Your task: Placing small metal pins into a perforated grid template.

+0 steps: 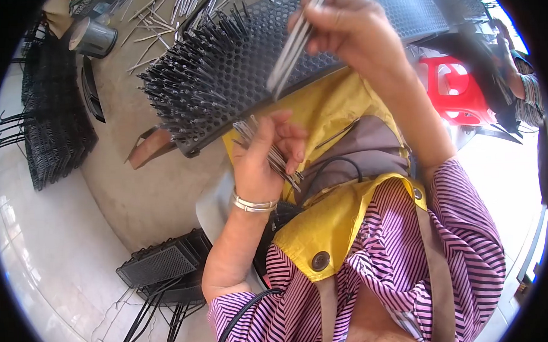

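My left hand (262, 154) is closed around a bundle of thin metal rods (246, 131), whose ends stick out above the thumb and below the fingers. Higher up, my right hand (356, 29) pinches a few slender silvery rods (291, 57) that slant down to the left, slightly blurred. Beneath those rods lies a long black perforated tray (254, 48), tilted across my lap. Many dark rods (183, 83) stand upright in the holes of its left part. The right part shows bare holes.
Loose rods (160, 27) lie scattered on the floor beyond the tray. A metal can (93, 37) stands at the far left. Dark stacked racks (55, 130) are along the left side, with black perforated trays (159, 266) at lower left. A red stool (458, 92) and another person (527, 90) are at the right.
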Demonstrator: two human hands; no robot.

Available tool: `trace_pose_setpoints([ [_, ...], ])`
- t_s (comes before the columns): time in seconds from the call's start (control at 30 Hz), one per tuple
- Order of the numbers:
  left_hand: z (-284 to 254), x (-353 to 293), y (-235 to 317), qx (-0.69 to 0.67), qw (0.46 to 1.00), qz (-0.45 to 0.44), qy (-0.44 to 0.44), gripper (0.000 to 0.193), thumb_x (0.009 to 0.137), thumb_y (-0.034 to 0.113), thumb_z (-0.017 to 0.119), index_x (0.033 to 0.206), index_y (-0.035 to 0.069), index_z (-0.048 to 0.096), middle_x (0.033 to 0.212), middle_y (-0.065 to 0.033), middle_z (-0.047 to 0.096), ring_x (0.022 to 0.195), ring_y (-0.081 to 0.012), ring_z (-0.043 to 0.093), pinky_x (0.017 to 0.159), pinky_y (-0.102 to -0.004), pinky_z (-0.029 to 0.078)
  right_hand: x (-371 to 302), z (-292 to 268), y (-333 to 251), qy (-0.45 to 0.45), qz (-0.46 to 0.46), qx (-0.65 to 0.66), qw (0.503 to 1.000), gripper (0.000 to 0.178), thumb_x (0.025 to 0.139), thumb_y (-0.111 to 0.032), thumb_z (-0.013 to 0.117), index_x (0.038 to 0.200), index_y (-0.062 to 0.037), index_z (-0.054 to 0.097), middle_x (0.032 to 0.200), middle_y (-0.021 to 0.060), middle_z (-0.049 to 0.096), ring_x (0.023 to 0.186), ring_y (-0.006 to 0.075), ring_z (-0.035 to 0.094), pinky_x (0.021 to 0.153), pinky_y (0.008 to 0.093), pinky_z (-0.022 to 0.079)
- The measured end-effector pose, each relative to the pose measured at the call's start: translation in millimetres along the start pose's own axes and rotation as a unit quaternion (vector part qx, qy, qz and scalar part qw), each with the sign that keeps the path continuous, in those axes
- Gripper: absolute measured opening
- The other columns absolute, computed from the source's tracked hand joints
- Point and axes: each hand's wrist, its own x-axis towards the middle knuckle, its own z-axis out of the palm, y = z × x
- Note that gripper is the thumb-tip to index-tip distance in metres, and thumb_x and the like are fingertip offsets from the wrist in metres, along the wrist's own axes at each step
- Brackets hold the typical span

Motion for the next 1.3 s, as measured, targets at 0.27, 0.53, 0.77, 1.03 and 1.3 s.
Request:
trace_pose_setpoints([
  [0.27, 0, 3, -5, -0.031, 0.998, -0.046, 0.005, 0.035, 0.087, 0.032, 0.045, 0.101, 0.0, 0.051, 0.079, -0.0121, 0.057, 0.055, -0.0162, 0.05, 0.039, -0.0216, 0.034, 43, -23, 27, 0.061, -0.124, -0.054, 0.989, 0.003, 0.076, 0.003, 0.057, 0.077, 0.0035, 0.054, 0.064, 0.0082, 0.058, 0.051, 0.0126, 0.056, 0.047, 0.0235, 0.047],
  [0.53, -2, 3, -6, -0.046, 0.996, -0.074, -0.001, 0.033, 0.088, 0.029, 0.044, 0.103, 0.001, 0.051, 0.08, -0.012, 0.056, 0.056, -0.0161, 0.049, 0.04, -0.0218, 0.033, 29, -4, 17, 0.041, -0.266, -0.179, 0.946, 0.007, 0.076, 0.005, 0.057, 0.082, 0.0034, 0.053, 0.067, 0.0056, 0.059, 0.055, 0.0084, 0.055, 0.049, 0.0202, 0.045],
  [0.77, -3, 3, -7, -0.049, 0.996, -0.072, -0.013, 0.032, 0.089, 0.029, 0.042, 0.104, 0.001, 0.05, 0.08, -0.012, 0.056, 0.056, -0.0159, 0.048, 0.04, -0.022, 0.033, 19, 6, 16, 0.045, -0.297, -0.319, 0.899, 0.007, 0.077, 0.003, 0.058, 0.082, 0.002, 0.053, 0.066, 0.0032, 0.059, 0.055, 0.0043, 0.053, 0.048, 0.0179, 0.042],
  [1.03, -3, 3, -6, -0.047, 0.996, -0.075, -0.01, 0.031, 0.089, 0.028, 0.042, 0.104, 0.002, 0.051, 0.08, -0.0116, 0.056, 0.056, -0.0159, 0.048, 0.041, -0.0221, 0.032, 19, 6, 24, 0.043, -0.285, -0.356, 0.889, 0.008, 0.075, 0.002, 0.059, 0.081, 0.0017, 0.054, 0.065, 0.0039, 0.06, 0.054, 0.0051, 0.053, 0.047, 0.0186, 0.042],
  [1.3, -5, 4, -8, -0.048, 0.996, -0.072, -0.017, 0.028, 0.088, 0.026, 0.045, 0.102, 0.002, 0.052, 0.079, -0.0114, 0.057, 0.056, -0.0156, 0.05, 0.04, -0.0219, 0.033, 29, 0, 31, 0.069, -0.23, -0.204, 0.949, 0.007, 0.075, 0.004, 0.058, 0.081, 0.003, 0.054, 0.065, 0.0041, 0.059, 0.054, 0.007, 0.055, 0.048, 0.0189, 0.044],
])
